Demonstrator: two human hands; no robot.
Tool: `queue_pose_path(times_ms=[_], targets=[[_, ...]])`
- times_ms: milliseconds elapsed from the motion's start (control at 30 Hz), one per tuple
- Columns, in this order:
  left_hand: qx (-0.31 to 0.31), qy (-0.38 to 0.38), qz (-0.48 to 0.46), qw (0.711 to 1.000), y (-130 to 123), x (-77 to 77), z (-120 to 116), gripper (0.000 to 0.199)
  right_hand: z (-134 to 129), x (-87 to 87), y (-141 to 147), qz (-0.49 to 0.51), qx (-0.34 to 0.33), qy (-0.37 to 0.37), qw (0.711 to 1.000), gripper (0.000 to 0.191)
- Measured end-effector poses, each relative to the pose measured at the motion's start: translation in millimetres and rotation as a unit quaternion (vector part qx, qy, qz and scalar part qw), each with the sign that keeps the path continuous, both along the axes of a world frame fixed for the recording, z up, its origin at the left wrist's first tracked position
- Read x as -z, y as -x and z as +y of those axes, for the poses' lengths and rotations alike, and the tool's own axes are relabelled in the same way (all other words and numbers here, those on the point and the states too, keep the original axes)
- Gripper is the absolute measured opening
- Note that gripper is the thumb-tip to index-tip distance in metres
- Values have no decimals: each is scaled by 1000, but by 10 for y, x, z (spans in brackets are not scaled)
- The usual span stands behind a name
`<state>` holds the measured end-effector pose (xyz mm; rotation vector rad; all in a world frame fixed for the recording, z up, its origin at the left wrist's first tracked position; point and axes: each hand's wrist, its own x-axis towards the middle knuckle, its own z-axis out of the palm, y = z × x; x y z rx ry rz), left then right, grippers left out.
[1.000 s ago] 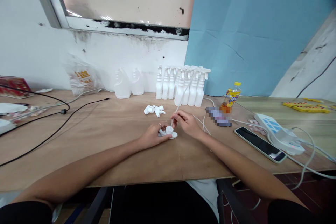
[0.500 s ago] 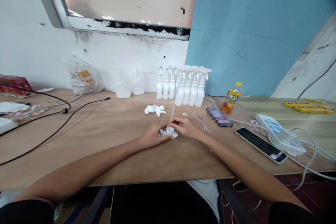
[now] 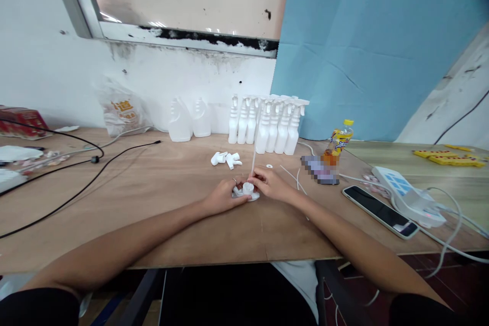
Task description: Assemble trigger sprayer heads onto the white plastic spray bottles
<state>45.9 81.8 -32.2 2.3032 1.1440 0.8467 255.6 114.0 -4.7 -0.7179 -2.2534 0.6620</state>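
Note:
My left hand (image 3: 224, 196) rests on the wooden table (image 3: 160, 173) with its fingers closed round a white spray trigger head (image 3: 248, 189), whose round collar faces up. Just right of it, my right hand (image 3: 272, 183) pinches a thin white dip tube (image 3: 253, 160) near its lower end. The tube stands almost upright; whether its tip is inside the collar is hidden by the fingers. Beyond the hands lie two loose white trigger heads (image 3: 226, 159) and a small white ring (image 3: 269, 166). More thin tubes (image 3: 298, 181) lie right of my right hand.
Several white spray bottles (image 3: 263, 132) with triggers stand by the wall. Left of them are two bottles without heads (image 3: 179, 122). To the right are a drink bottle (image 3: 338, 142), a phone (image 3: 380, 210) and a power strip (image 3: 408, 196). A black cable (image 3: 110, 175) crosses the left side.
The tube now stands slightly more upright, its lower end a little further right. The collar shows a rounder face. Both hands stay in nearly the same place.

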Motion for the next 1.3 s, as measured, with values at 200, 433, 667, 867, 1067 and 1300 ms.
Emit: queue_pose_path(times_ms=[200,433,667,867,1067,1300], targets=[[-2,-22,8,1000,-8,3,2,40,-96,-87,48,-40,2,-83,996,21],[5,-16,4,1000,-21,19,22,35,-29,-8,78,-61,-9,-32,998,20],[-59,91,-101,989,32,-60,76,45,-120,-79,-91,-22,-68,-109,991,37],[15,118,-117,986,73,-134,49,46,-78,-79,-107,-145,-119,-329,926,63],[-48,-26,-104,993,388,-656,767,56,20,-131,-240,7,-17,-336,942,53],[-302,-220,107,921,932,-1512,2240,23,-74,-342,-443,172,118,-248,946,39]])
